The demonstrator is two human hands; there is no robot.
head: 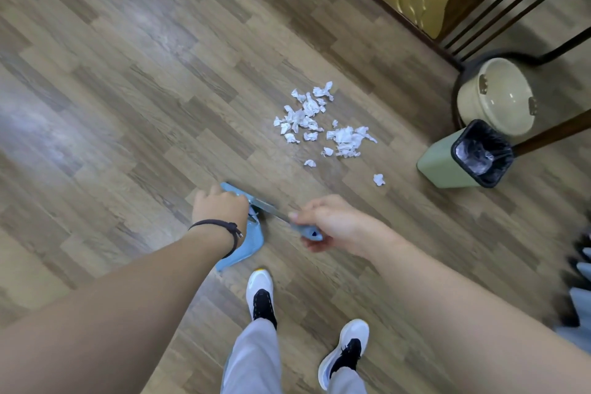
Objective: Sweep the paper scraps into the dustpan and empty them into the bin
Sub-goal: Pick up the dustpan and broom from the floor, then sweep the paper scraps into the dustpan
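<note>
White crumpled paper scraps [319, 125] lie in a loose heap on the wood-pattern floor, with one stray scrap [379, 179] nearer the bin. A green bin [438, 163] with a black liner stands open at the right. My left hand [220, 206] rests on a light blue dustpan [252, 240] lying on the floor just ahead of my feet; its grip on the pan is partly hidden. My right hand [332, 224] is closed around the blue-grey handle of a small brush [275, 214], whose head lies at the dustpan under my left hand.
A dark wooden chair frame [499, 9] and a cream lidded pot [499, 96] stand behind the bin at the upper right. My two white-and-black shoes [262, 294] are below the dustpan. A dark blurred object [580, 281] sits at the right edge.
</note>
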